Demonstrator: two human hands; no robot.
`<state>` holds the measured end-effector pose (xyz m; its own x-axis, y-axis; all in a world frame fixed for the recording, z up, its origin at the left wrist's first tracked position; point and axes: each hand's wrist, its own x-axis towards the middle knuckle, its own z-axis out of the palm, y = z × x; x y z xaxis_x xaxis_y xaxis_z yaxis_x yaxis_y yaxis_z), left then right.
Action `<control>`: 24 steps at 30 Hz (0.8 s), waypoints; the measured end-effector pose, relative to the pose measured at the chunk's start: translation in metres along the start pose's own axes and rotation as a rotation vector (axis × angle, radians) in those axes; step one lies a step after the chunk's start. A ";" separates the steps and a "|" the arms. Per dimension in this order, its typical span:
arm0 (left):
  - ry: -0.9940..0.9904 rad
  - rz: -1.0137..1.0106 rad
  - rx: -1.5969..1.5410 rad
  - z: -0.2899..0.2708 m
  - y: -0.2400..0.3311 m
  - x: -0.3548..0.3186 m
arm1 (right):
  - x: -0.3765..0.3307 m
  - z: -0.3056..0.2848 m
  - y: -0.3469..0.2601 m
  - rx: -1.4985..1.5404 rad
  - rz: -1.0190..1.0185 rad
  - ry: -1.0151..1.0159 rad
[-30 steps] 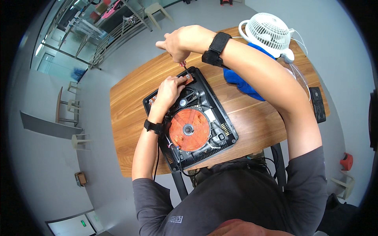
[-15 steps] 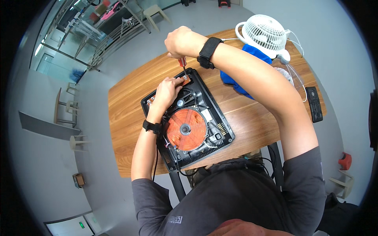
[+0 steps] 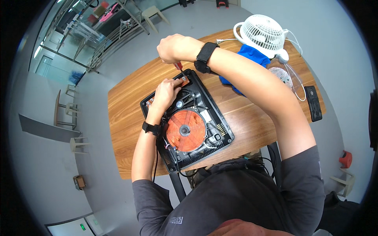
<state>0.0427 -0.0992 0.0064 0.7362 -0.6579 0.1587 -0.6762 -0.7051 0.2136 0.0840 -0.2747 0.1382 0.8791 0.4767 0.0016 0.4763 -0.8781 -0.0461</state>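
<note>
- Cooker [image 3: 215,111], black and lacking its top, lies on the desk [image 3: 128,106], turned askew, one near corner close to the desk's edge on the person's side.
- Copper-coloured coil [image 3: 184,140] sits bare toward the person; an orange-brown board [image 3: 186,83] shows at the far edge, partly covered by the left hand [image 3: 165,94].
- Right hand [image 3: 173,48]: fingers appear wrapped round the red handle of the screwdriver [image 3: 178,65]; the back of the hand hides most of the grip. Shaft slants down to the board. Tip at or just beside a screw [image 3: 184,79]; contact too small to confirm.
- Left hand: fingers loosely extended, tips resting on the board beside the screw, not clasped round anything visible.
- Step, as judged: working the screw. Turning direction cannot be told.
- Method: bring the shaft in line with the screw; a lean invites slipping. Seat the tip fully, press down steadily, turn in short, even strokes.
- Left fingertips should hold the board flat without bending it, just clear of the tip's path.
- Caution: a slip could gouge the board or nick a fingertip. If the tip rides up, stop and reseat it.
</note>
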 end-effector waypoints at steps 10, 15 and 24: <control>0.029 0.033 -0.014 0.002 -0.006 -0.001 | -0.011 -0.018 -0.010 -0.113 0.002 -0.154; 0.015 0.023 -0.021 0.004 -0.005 -0.001 | -0.013 -0.012 0.003 -0.027 0.050 -0.151; -0.041 -0.030 -0.012 -0.006 0.002 0.002 | -0.020 -0.005 -0.015 -0.125 -0.003 -0.032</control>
<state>0.0432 -0.1003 0.0129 0.7538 -0.6473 0.1128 -0.6537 -0.7214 0.2288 0.0593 -0.2714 0.1438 0.8777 0.4783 -0.0304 0.4792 -0.8742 0.0787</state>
